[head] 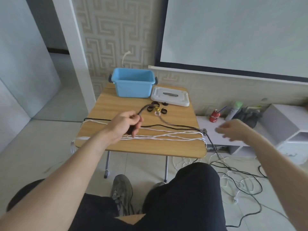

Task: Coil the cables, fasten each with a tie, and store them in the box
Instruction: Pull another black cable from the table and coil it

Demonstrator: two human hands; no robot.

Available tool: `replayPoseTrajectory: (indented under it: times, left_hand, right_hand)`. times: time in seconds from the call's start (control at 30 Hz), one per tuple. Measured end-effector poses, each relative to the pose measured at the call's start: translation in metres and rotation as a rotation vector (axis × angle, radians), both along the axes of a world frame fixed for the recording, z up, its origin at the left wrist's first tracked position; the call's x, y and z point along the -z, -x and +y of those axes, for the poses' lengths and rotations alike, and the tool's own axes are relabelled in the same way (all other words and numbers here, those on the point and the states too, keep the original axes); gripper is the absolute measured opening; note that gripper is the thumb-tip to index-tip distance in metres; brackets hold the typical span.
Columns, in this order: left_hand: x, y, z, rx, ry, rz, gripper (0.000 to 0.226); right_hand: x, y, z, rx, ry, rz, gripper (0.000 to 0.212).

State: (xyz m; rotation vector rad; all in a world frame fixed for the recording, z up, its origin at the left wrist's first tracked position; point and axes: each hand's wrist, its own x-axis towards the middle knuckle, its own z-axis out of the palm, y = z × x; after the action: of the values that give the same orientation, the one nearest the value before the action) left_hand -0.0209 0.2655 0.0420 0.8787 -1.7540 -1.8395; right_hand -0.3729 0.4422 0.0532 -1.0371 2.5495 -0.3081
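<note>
Left hand [124,124]: fingers curled round the black cable [168,125] above the table's [141,145] middle.
Right hand [229,130]: blurred, fingers spread, holding nothing, beyond the right edge.
White cables [160,136]: across the front edge.
Box [133,90]: back edge.
Risk: floor tangle probably snags, dragging the white cables off.

Looks like a home living room: patterned wallpaper [106,30] and a projector screen [233,30] behind the folding bench [141,147], tiled floor [41,155] underneath.

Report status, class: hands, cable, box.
Left hand grips black cable; right hand open, off the table's right side. Blue box uncovered, lid beside it. White cables uncoiled, ties loose.
</note>
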Motion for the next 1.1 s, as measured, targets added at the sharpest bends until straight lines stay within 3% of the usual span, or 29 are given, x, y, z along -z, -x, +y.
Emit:
replayPoseTrajectory:
  times: [0.07, 0.13, 0.23, 0.33, 0.4, 0.47, 0.53, 0.63, 0.7, 0.8, 1.1]
  left_hand:
    - [0.001, 0.004, 0.016, 0.144, 0.001, 0.015, 0.020]
    - [0.004, 0.007, 0.030, 0.203, 0.044, 0.005, 0.020]
    - [0.017, 0.007, 0.038, 0.132, 0.135, -0.063, 0.022]
    - [0.035, -0.005, 0.032, 0.118, 0.222, -0.197, 0.021]
    - [0.049, -0.014, 0.022, 0.038, 0.246, -0.279, 0.015]
    - [0.067, -0.029, 0.003, -0.171, 0.278, -0.417, 0.023]
    - [0.083, -0.047, -0.018, -0.460, 0.302, -0.680, 0.038]
    - [0.112, -0.081, -0.047, -0.744, 0.113, -0.947, 0.054]
    - [0.134, -0.104, -0.062, -0.693, 0.030, -1.029, 0.057]
    - [0.159, -0.121, -0.081, -0.489, 0.092, -0.990, 0.042]
    - [0.138, -0.121, -0.117, -0.498, 0.262, -0.986, 0.038]
  right_hand:
    - [0.002, -0.051, -0.014, -0.229, 0.249, -0.077, 0.039]
    - [0.005, -0.101, -0.024, -0.419, 0.440, -0.201, 0.056]
    - [0.014, -0.148, -0.040, -0.572, 0.419, -0.189, 0.066]
    - [0.033, -0.156, -0.060, -0.515, 0.382, -0.063, 0.032]
    - [0.045, -0.160, -0.069, -0.455, 0.329, -0.155, 0.032]
    - [0.054, -0.168, -0.078, -0.434, 0.305, -0.217, 0.041]
    - [0.060, -0.176, -0.085, -0.418, 0.324, -0.238, 0.042]
    - [0.063, -0.182, -0.097, -0.365, 0.347, -0.252, 0.037]
    - [0.063, -0.184, -0.102, -0.349, 0.335, -0.257, 0.035]
    - [0.063, -0.186, -0.106, -0.341, 0.283, -0.270, 0.034]
    - [0.061, -0.185, -0.100, -0.310, 0.270, -0.282, 0.036]
